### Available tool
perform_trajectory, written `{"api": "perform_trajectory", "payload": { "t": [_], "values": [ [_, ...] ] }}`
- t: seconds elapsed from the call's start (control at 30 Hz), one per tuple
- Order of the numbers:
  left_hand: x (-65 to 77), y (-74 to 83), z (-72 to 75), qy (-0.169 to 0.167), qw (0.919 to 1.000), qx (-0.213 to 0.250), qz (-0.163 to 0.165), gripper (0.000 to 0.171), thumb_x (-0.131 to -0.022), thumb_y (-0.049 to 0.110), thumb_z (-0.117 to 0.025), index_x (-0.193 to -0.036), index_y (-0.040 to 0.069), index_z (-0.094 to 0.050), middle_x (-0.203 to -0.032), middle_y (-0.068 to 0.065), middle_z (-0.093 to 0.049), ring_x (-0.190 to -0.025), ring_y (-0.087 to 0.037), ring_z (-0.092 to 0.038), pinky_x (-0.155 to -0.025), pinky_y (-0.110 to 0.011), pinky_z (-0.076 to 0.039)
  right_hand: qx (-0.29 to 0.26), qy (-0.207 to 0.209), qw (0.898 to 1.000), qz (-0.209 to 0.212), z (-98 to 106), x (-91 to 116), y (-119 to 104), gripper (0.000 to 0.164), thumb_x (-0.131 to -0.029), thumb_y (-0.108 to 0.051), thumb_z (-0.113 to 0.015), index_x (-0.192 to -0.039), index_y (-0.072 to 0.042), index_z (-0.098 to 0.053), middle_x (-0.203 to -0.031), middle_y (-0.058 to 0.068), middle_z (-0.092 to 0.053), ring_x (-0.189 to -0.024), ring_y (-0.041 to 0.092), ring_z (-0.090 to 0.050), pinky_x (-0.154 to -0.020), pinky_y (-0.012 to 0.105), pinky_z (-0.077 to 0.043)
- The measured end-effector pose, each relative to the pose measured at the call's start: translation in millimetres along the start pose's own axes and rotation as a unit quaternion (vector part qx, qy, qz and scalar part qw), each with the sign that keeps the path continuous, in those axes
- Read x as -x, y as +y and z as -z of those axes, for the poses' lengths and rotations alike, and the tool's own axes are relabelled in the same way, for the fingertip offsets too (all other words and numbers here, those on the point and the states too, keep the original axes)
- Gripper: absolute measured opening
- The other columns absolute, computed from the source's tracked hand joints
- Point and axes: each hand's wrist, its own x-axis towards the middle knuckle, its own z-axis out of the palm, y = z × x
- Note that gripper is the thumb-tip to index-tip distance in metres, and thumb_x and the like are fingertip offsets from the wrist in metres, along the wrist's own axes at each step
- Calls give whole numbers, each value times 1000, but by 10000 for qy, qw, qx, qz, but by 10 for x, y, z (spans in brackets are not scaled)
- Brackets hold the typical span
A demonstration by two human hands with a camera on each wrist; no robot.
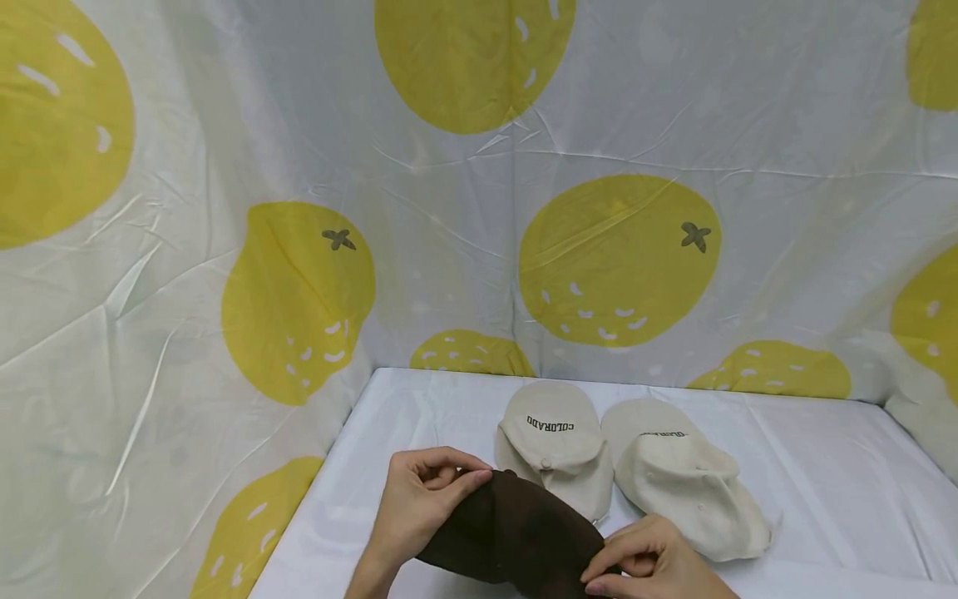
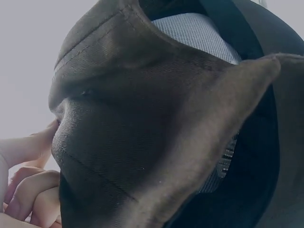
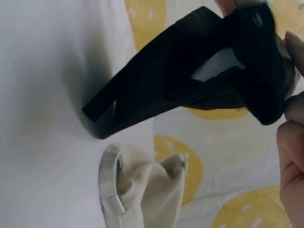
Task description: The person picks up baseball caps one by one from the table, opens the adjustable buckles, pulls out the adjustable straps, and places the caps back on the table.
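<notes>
A dark brown cap (image 1: 524, 528) is held up between both hands at the near side of the table. My left hand (image 1: 419, 499) pinches its upper left part between thumb and fingers. At the cap's right end, my right hand (image 1: 654, 561) pinches the edge. Up close in the left wrist view, the brown fabric (image 2: 118, 123) is folded, and pale mesh lining shows through an opening. In the right wrist view the cap (image 3: 156, 90) appears nearly black, tilted, with one end close to the white surface.
Behind the brown cap lie two beige caps side by side, a left one (image 1: 550, 441) lettered COLORADO and a right one (image 1: 688, 482) with partly hidden lettering. They rest on a white-covered table (image 1: 838, 474). Lemon-print curtains (image 1: 449, 249) stand at the back and sides.
</notes>
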Motion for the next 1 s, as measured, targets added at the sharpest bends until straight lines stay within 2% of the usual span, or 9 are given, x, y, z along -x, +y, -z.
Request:
{"api": "perform_trajectory", "payload": {
  "t": [0.2,0.33,0.43,0.57,0.67,0.77,0.9,1.0],
  "values": [
    [25,25,-33,4,10000,24,29,6,-87,7,-83,-88,1,-80,-47,-10,-37,-53,2,-22,-51,-19,-36,-97,681,9975,-182,-52,-101,-61,42,-76,26,-73,-106,-2,-78,-52,0,-32,-46,8,-21,-42,13,-29],
    [42,35,-52,-36,10000,90,7,4,-87,4,-82,-88,1,-80,-47,-11,-39,-53,3,-22,-49,-20,-33,44,1255,9911,-435,-116,-231,-123,41,-79,26,-70,-108,-2,-79,-51,0,-29,-46,10,-20,-42,15,-28],
    [53,44,-70,-59,9999,106,10,3,-87,4,-82,-88,1,-80,-47,-12,-40,-53,3,-22,-48,-19,-33,259,1632,9833,-763,-164,-325,-173,37,-81,21,-72,-107,-4,-80,-52,0,-26,-47,12,-21,-41,14,-24],
    [62,56,-90,-50,10000,37,-70,2,-87,4,-82,-88,2,-80,-46,-11,-40,-53,4,-23,-48,-20,-34,208,2001,9713,-1267,-215,-417,-216,31,-84,16,-74,-110,-2,-79,-51,3,-24,-47,16,-18,-40,15,-22],
    [70,70,-105,-35,9999,10,-108,2,-86,4,-82,-88,4,-81,-46,-11,-39,-53,4,-23,-47,-20,-33,100,2185,9647,-1468,-249,-466,-224,30,-85,13,-74,-113,2,-78,-50,5,-25,-46,18,-16,-39,15,-20],
    [82,89,-122,-42,10000,30,-71,3,-86,6,-83,-88,5,-81,-46,-11,-40,-52,4,-23,-46,-20,-31,10,2242,9642,-1414,-281,-505,-216,30,-85,14,-74,-114,6,-76,-48,6,-28,-45,18,-17,-38,16,-21],
    [96,100,-143,-54,10000,28,-60,4,-87,8,-83,-88,5,-81,-46,-11,-39,-52,4,-23,-46,-18,-30,-25,2253,9657,-1293,-316,-543,-201,29,-85,14,-74,-112,4,-78,-47,8,-43,-44,18,-19,-37,17,-23],
    [103,96,-151,-42,10000,-12,-85,2,-87,7,-83,-88,7,-81,-45,-10,-37,-52,4,-23,-46,-18,-30,-70,2283,9635,-1396,-332,-554,-200,27,-87,12,-74,-112,3,-78,-55,6,-59,-43,18,-21,-38,17,-29]
  ]
}}
